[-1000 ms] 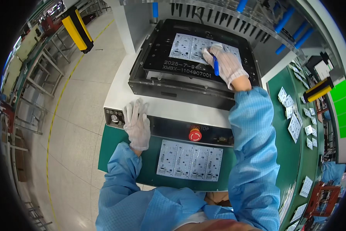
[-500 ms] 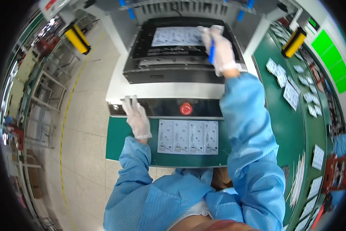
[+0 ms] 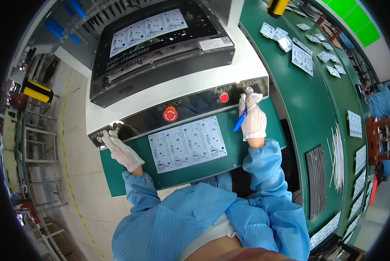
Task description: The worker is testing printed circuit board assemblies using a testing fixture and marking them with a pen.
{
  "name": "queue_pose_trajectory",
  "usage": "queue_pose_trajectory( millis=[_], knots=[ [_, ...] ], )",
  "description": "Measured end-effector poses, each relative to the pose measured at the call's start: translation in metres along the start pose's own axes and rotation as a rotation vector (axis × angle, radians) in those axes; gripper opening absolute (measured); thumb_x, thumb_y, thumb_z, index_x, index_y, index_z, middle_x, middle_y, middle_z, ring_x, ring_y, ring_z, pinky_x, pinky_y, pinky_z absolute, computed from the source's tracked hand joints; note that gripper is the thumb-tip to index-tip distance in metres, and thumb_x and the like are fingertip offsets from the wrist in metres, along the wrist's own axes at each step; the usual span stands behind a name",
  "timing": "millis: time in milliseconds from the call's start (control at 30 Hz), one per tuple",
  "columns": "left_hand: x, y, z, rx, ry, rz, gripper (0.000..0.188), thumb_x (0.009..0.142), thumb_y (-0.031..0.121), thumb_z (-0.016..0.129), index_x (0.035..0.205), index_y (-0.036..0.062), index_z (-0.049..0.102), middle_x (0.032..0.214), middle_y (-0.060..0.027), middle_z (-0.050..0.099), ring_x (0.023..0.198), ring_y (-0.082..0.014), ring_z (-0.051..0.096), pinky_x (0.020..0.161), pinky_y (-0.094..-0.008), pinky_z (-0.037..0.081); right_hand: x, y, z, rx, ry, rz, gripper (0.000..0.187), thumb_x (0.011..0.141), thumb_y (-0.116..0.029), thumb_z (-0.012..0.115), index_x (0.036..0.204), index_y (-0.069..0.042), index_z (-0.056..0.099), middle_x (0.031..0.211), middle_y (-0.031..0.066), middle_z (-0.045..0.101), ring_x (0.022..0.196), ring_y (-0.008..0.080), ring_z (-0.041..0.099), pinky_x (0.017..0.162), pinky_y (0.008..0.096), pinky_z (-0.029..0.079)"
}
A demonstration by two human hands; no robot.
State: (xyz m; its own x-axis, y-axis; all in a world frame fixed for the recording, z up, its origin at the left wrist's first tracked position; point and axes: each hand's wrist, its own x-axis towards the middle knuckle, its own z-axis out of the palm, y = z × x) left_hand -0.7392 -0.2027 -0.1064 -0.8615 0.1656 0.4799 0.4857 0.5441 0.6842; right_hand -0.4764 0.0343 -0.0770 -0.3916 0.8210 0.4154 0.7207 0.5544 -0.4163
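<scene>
My left hand [image 3: 122, 150], in a white glove, reaches its fingers to the left end of the machine's black control panel [image 3: 195, 102], at a metal button there. Its fingers are stretched out and hold nothing. My gloved right hand [image 3: 254, 119] is at the panel's right end, fingertips at another button. A blue pen-like tool [image 3: 240, 120] is held in that hand, its lower end sticking out below the fingers. Between my hands a white circuit board panel [image 3: 187, 144] lies flat on the green shelf [image 3: 195, 173]. Another white board panel [image 3: 149, 31] sits on the black test fixture [image 3: 169, 66].
A red emergency stop knob [image 3: 170, 114] and a red round button [image 3: 224, 98] sit on the control panel. To the right, a green bench [image 3: 282, 93] carries several white boards [image 3: 302, 60], a dark ribbed tray [image 3: 316, 180] and thin white sticks [image 3: 337, 161].
My right hand has come down from the fixture's board to the panel's right end, still with the blue tool. My left hand has moved to the left button. The view has turned.
</scene>
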Motion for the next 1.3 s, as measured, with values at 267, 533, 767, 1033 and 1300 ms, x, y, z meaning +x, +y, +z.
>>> queue_pose_trajectory(
  millis=[267,533,767,1033,1300],
  knots=[
    [-0.006,0.019,0.01,0.001,0.186,0.103,0.049,0.102,0.035,0.038,0.139,0.0035,0.042,0.154,-0.0217,0.019,0.139,-0.0382,0.026,0.112,-0.0492,0.021,-0.082,-0.082,0.023,-0.021,-0.159,-0.891,0.034,0.087,-0.02,0.049,0.117,-0.002,0.045,0.105,0.0122,0.051,0.092,0.0207,0.053,0.102,0.0423,0.038],
    [-0.036,0.084,0.012,-0.374,0.12,0.25,0.045,0.104,0.027,0.033,0.137,-0.0031,0.038,0.15,-0.0241,0.026,0.138,-0.033,0.029,0.112,-0.0429,0.029,-0.075,-0.019,0.002,0.671,-0.018,-0.688,0.035,0.099,-0.03,0.041,0.122,-0.004,0.047,0.107,0.0103,0.054,0.093,0.0188,0.052,0.087,0.0322,0.042],
    [-0.168,0.254,0.054,-1.244,-1.04,-0.143,0.051,0.1,0.038,0.034,0.136,0.0031,0.04,0.141,-0.0139,0.042,0.134,-0.0267,0.037,0.113,-0.0444,0.023,-0.066,0.085,-0.156,1.263,0.59,0.224,0.043,0.105,-0.027,0.027,0.132,0.006,0.039,0.131,0.0145,0.049,0.119,0.0197,0.047,0.103,0.0324,0.036],
    [-0.307,0.441,0.064,-1.126,-1.67,0.93,0.052,0.098,0.047,0.035,0.127,0.0103,0.057,0.134,-0.0113,0.054,0.13,-0.0358,0.042,0.118,-0.0482,-0.004,-0.142,0.176,-0.287,0.849,1.14,0.337,0.076,0.085,-0.024,0.066,0.145,-0.006,0.023,0.145,0.0146,0.035,0.13,0.0258,0.039,0.112,0.0439,0.027],
    [-0.358,0.544,0.071,-1.508,-2.336,-0.723,0.06,0.1,0.053,0.028,0.135,0.0064,0.041,0.129,-0.0148,0.055,0.112,-0.0298,0.06,0.093,-0.0468,0.053,-0.229,0.224,-0.383,1.289,1.212,-0.463,0.038,0.094,-0.037,0.05,0.113,-0.004,0.052,0.075,0.0038,0.052,0.055,0.0197,0.048,0.045,0.034,0.042]
  ],
)
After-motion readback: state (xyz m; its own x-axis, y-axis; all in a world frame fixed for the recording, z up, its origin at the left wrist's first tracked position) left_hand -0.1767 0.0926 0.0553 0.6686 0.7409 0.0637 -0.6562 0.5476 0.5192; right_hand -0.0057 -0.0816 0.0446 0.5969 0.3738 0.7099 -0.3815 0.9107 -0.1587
